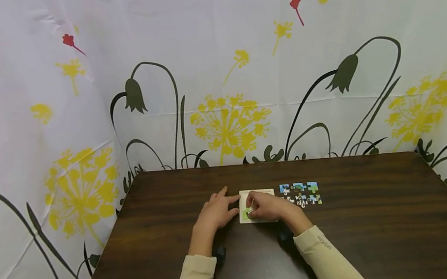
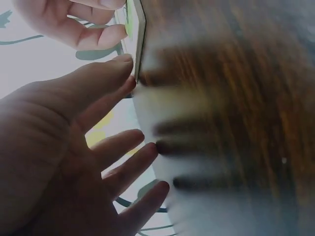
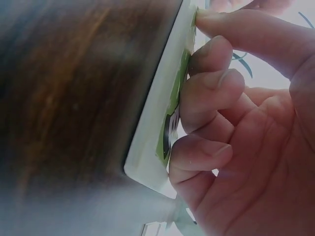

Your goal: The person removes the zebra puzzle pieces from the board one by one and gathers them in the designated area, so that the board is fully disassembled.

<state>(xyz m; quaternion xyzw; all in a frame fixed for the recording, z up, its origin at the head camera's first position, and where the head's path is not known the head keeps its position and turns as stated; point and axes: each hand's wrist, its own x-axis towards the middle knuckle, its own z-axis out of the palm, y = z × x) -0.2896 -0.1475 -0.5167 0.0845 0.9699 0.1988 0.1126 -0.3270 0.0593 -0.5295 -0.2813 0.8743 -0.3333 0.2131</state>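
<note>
A small pale puzzle tray (image 1: 255, 191) lies on the brown table, with green picture pieces (image 3: 178, 88) inside its raised border. My left hand (image 1: 217, 212) is at the tray's left side, thumb and index finger extended against the edge, the other fingers spread over the table. Over the tray, my right hand (image 1: 267, 205) has its fingers curled down and its thumb on a green puzzle piece (image 1: 245, 214); the fingertips partly hide that piece. In the right wrist view, the curled fingers (image 3: 211, 98) rest against the pieces.
Several loose jigsaw pieces (image 1: 312, 187) in blue, green and white lie in rows right of the tray, partly behind the right wrist. The dark wooden table (image 1: 377, 222) extends around them. A flower-printed curtain (image 1: 210, 62) hangs along its back and left edges.
</note>
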